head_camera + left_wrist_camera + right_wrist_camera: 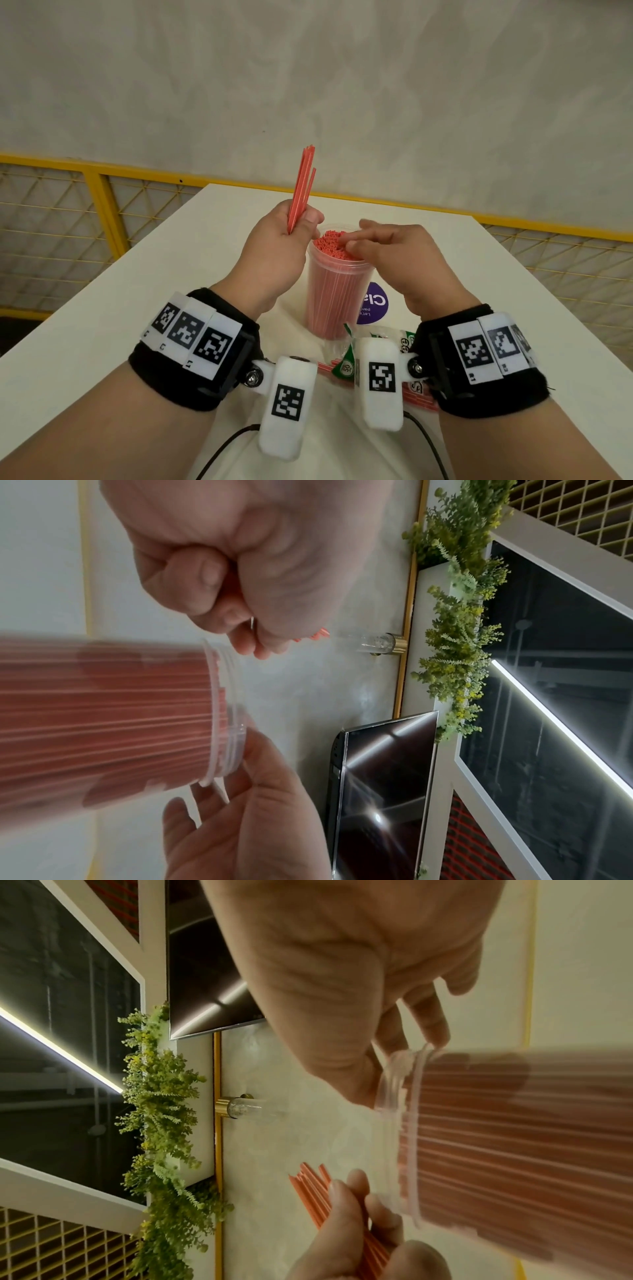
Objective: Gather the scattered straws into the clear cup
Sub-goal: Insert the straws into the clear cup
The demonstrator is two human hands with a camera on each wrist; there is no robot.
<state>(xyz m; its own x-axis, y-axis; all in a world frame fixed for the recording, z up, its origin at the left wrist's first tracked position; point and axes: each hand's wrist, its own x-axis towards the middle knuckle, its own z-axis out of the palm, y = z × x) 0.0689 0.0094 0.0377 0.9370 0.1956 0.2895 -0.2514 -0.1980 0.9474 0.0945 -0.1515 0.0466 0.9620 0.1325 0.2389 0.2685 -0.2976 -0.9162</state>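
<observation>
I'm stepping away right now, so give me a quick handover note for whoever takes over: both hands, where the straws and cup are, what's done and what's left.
Left hand: fist grip on a small bundle of red straws, held upright beside the cup.
Right hand: open, fingertips on the tops of the straws already packed in.
Clear cup: upright on the white table, nearly full of red straws.
Done: most straws are in the cup.
Left: insert the held bundle; a few straws show near the wrapper at the near edge, partly hidden by the wrist cameras.

Perhaps showroom: wall screen (383,791), faux greenery (459,642)
</observation>
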